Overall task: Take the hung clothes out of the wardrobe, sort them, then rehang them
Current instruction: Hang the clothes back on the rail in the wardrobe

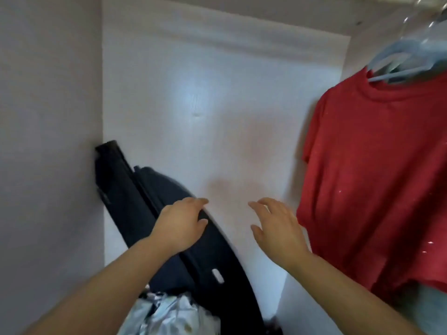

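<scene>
A red T-shirt [372, 170] hangs on a pale blue hanger [401, 61] at the right of the wardrobe. More hangers crowd the rail at the top right corner. My right hand [278, 226] reaches forward just left of the shirt's hem, fingers loosely spread, holding nothing. My left hand [181, 226] is also empty with relaxed fingers, hovering over a dark leaning object.
A dark navy bag or case [154, 189] with a long black panel [217, 274] leans against the white back wall [193, 105] at the lower left. Crumpled pale plastic [169, 315] lies at the bottom. The wardrobe's left side wall [48, 141] is close by.
</scene>
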The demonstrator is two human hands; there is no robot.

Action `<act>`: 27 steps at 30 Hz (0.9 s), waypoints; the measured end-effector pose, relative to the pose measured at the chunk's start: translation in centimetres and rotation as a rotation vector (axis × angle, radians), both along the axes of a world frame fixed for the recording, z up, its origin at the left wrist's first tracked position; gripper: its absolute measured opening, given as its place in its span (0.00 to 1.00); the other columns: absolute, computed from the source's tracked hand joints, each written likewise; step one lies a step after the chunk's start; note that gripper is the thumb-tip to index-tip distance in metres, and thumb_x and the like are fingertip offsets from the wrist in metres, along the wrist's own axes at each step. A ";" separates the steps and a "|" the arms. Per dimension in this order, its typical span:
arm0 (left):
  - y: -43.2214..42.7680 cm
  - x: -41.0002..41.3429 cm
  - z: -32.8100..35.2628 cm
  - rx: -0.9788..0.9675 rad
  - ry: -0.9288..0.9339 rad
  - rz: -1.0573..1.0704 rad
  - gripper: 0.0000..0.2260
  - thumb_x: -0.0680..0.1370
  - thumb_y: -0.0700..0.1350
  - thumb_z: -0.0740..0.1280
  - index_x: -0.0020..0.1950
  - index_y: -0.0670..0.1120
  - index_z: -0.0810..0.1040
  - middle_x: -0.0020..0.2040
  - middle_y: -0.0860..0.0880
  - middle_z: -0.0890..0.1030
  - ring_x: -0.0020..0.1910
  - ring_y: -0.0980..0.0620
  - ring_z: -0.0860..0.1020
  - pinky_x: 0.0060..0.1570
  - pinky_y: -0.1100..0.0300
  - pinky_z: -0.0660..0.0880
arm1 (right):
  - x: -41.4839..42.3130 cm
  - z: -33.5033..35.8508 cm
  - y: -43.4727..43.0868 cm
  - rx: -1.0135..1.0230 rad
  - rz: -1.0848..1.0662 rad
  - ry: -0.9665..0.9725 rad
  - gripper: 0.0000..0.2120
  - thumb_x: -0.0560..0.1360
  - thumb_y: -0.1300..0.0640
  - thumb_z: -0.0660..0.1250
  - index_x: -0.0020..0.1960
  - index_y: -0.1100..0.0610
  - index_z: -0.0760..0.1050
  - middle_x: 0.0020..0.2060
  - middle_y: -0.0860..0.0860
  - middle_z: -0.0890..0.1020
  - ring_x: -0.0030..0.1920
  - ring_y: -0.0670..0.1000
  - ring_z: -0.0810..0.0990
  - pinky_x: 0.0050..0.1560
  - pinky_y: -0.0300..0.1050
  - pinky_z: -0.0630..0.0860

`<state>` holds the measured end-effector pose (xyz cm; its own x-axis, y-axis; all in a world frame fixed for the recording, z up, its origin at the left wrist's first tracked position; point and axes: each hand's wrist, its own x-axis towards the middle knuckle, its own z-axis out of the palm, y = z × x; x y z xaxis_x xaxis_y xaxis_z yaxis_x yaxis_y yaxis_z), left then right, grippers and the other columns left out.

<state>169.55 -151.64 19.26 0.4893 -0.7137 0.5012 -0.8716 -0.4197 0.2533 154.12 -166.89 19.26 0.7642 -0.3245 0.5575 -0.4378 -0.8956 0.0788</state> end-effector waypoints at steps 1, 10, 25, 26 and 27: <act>1.4 0.1 -2.0 0.034 0.024 0.036 0.22 0.78 0.51 0.59 0.72 0.54 0.61 0.67 0.51 0.70 0.61 0.50 0.72 0.60 0.54 0.68 | 0.4 -2.2 1.0 0.030 0.041 0.051 0.24 0.77 0.51 0.60 0.72 0.49 0.61 0.68 0.48 0.66 0.68 0.51 0.64 0.67 0.44 0.57; 18.1 -2.2 -19.9 0.317 0.372 0.418 0.23 0.79 0.52 0.58 0.73 0.54 0.59 0.68 0.50 0.68 0.65 0.48 0.68 0.65 0.53 0.64 | 4.8 -18.8 13.2 0.197 0.422 0.405 0.25 0.76 0.51 0.60 0.72 0.48 0.60 0.68 0.47 0.65 0.68 0.49 0.64 0.67 0.42 0.58; 37.9 -29.6 -30.4 0.171 0.923 1.440 0.23 0.78 0.51 0.59 0.73 0.53 0.60 0.68 0.49 0.69 0.66 0.47 0.68 0.65 0.53 0.62 | -0.5 -30.6 35.0 0.043 1.386 0.872 0.26 0.75 0.54 0.62 0.72 0.50 0.62 0.64 0.48 0.69 0.64 0.51 0.69 0.63 0.44 0.65; 38.7 -32.0 -30.5 0.144 0.948 1.507 0.23 0.78 0.51 0.59 0.73 0.53 0.60 0.68 0.49 0.70 0.66 0.47 0.68 0.65 0.53 0.63 | -1.7 -31.1 36.8 0.003 1.450 0.904 0.26 0.76 0.53 0.60 0.72 0.49 0.60 0.65 0.47 0.68 0.64 0.50 0.68 0.64 0.43 0.64; 39.4 -34.5 -30.6 0.117 0.970 1.573 0.22 0.78 0.51 0.59 0.72 0.53 0.60 0.67 0.49 0.70 0.66 0.46 0.69 0.64 0.53 0.63 | -3.1 -31.4 38.8 -0.041 1.517 0.928 0.25 0.77 0.52 0.59 0.73 0.48 0.58 0.66 0.47 0.66 0.65 0.50 0.66 0.64 0.42 0.63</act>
